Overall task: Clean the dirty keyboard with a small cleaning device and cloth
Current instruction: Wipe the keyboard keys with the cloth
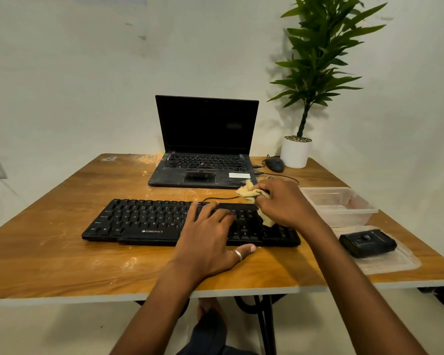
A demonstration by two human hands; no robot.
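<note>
A black keyboard (pixel 144 221) lies across the middle of the wooden table (pixel 62 254). My left hand (pixel 210 242) rests flat on its right half, fingers straight on the keys and thumb at the front edge. My right hand (pixel 285 203) grips a crumpled yellow cloth (pixel 249 193) and holds it against the keyboard's right end, over the number pad. A small black cleaning device (pixel 367 243) sits on a clear plastic lid at the right, apart from both hands.
An open black laptop (pixel 205 147) stands behind the keyboard, with a black mouse (pixel 274 165) and a white potted plant (pixel 296 152) at the back right. A clear plastic tub (pixel 338 206) sits right of my right hand. The table's front edge is near.
</note>
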